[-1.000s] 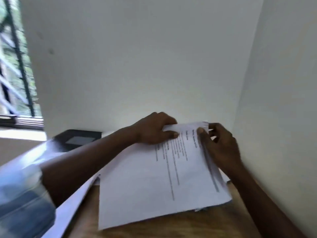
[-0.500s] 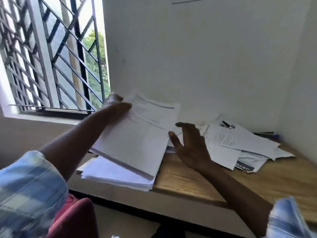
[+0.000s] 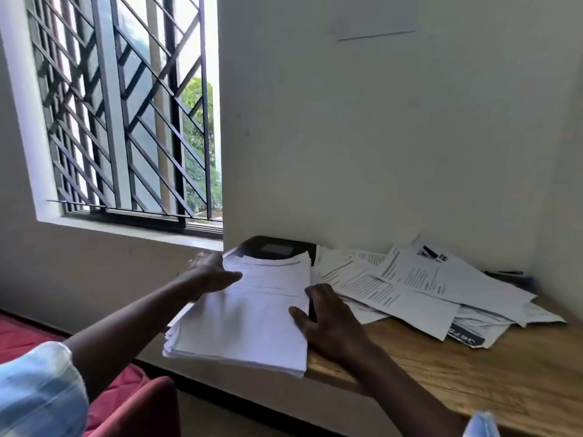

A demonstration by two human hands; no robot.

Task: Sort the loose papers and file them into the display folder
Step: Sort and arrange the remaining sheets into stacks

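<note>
A thick stack of white printed papers [image 3: 249, 316] lies at the left end of the wooden desk [image 3: 473, 370], overhanging its front edge. My left hand [image 3: 211, 272] rests on the stack's far left corner, thumb on the top sheet and slightly blurred. My right hand [image 3: 328, 320] lies flat with spread fingers against the stack's right edge. A black folder [image 3: 277, 247] lies flat behind the stack, against the wall. A messy pile of loose printed sheets [image 3: 419, 285] spreads over the desk to the right.
A barred window [image 3: 126, 115] is on the left with its sill below. White walls close the desk at the back and right. A dark pen-like item [image 3: 508, 273] lies behind the loose pile. A red cushion [image 3: 135, 402] is below the desk edge.
The bundle that my left hand held up tilted half a second ago now lies flat on the stack. My right hand has come against the stack's right edge. The view swung left.
</note>
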